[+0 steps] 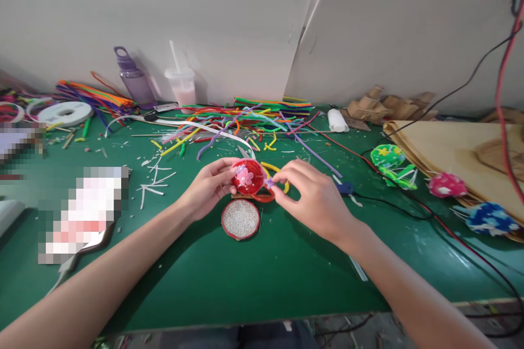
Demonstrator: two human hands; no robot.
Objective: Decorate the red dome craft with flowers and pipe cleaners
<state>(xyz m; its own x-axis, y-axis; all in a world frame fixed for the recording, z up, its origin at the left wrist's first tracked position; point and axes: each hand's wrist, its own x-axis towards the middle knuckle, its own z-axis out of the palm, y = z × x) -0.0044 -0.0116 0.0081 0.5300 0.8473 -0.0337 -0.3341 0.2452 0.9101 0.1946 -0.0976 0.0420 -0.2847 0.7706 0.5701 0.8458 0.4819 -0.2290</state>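
I see a green tabletop [286,283] with a red-rimmed dish [240,220] of tiny white beads near its middle. Just past the dish, my left hand [210,185] holds a small red cup-shaped piece [257,175] by its edge, its hollow facing me, with a pink flower [244,176] in it. Past the dish and slightly right, my right hand [311,193] pinches a tiny purple flower [268,182] between thumb and finger, right beside the red piece. Farther beyond the dish lies a tangle of colorful pipe cleaners [221,126]; beyond it to the left stand a purple bottle [137,84] and a lidded cup with a straw [182,86]. Well right of the dish sit fuzzy green [388,156], pink [447,184] and blue pieces [491,218].
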